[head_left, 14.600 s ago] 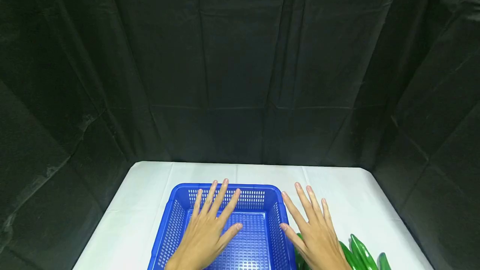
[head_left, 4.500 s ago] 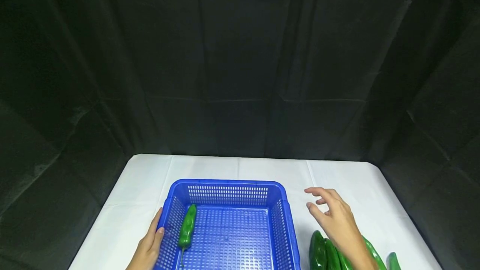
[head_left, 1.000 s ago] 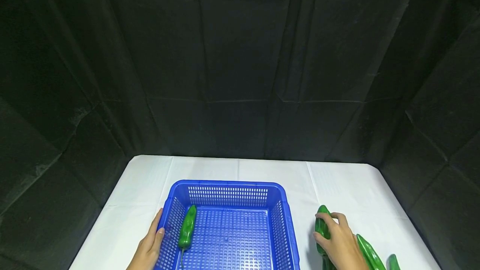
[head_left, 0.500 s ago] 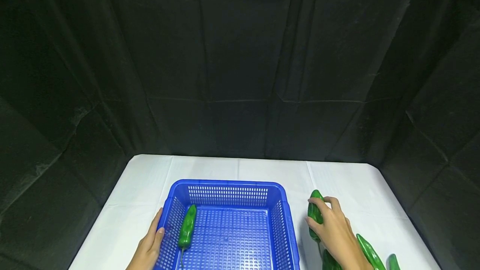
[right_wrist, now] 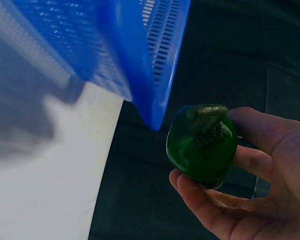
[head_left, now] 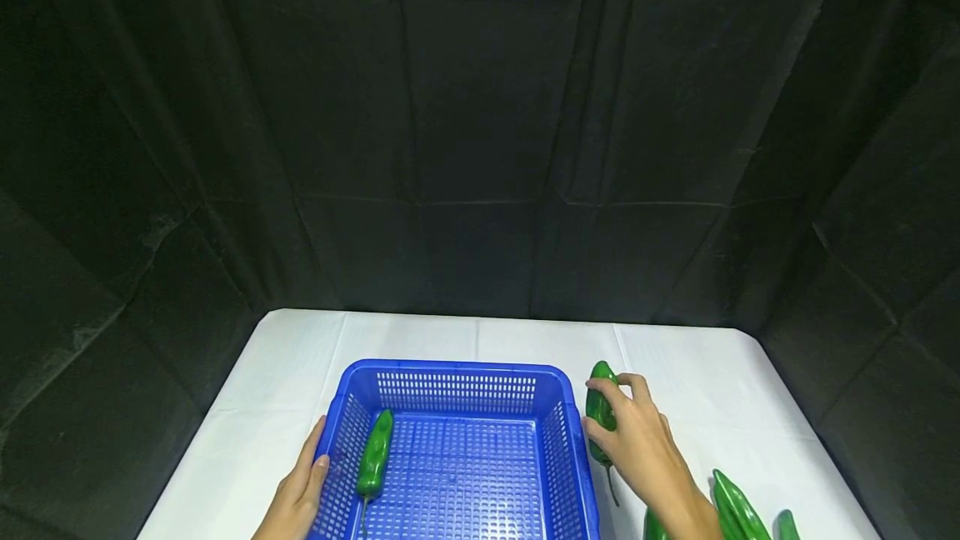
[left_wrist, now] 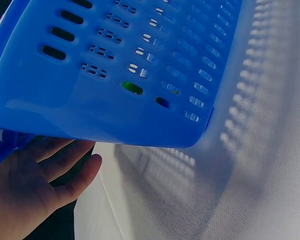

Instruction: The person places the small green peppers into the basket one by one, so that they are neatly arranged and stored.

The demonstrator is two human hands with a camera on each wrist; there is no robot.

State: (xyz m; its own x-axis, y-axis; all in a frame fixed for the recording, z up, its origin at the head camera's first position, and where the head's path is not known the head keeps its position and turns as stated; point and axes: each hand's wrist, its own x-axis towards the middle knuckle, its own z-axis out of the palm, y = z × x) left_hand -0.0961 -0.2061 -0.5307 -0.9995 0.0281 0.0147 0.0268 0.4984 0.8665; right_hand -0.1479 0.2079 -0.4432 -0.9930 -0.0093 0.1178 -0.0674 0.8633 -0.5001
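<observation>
My right hand [head_left: 637, 432] pinches a long green pepper [head_left: 600, 413] between thumb and fingers, just right of the blue basket [head_left: 558, 373]. The pepper's stem hangs down toward me; in the right wrist view the stem end of the same pepper [right_wrist: 202, 150] faces the camera. Another green pepper [head_left: 375, 457] lies lengthwise inside the basket by its left wall. My left hand [head_left: 296, 494] rests with extended fingers against the basket's outer left side. In the left wrist view, the fingertips of the left hand [left_wrist: 45, 185] meet the basket's lower edge.
Several more green peppers [head_left: 735, 507] lie on the white tabletop [head_left: 750, 407] at the front right, partly hidden by the right forearm. Black cloth [head_left: 480, 148] hangs behind the table and along both sides.
My right hand has lifted a pepper off the group at the front right and carried it leftward and away from me, close to the basket's right rim. The left hand stays put.
</observation>
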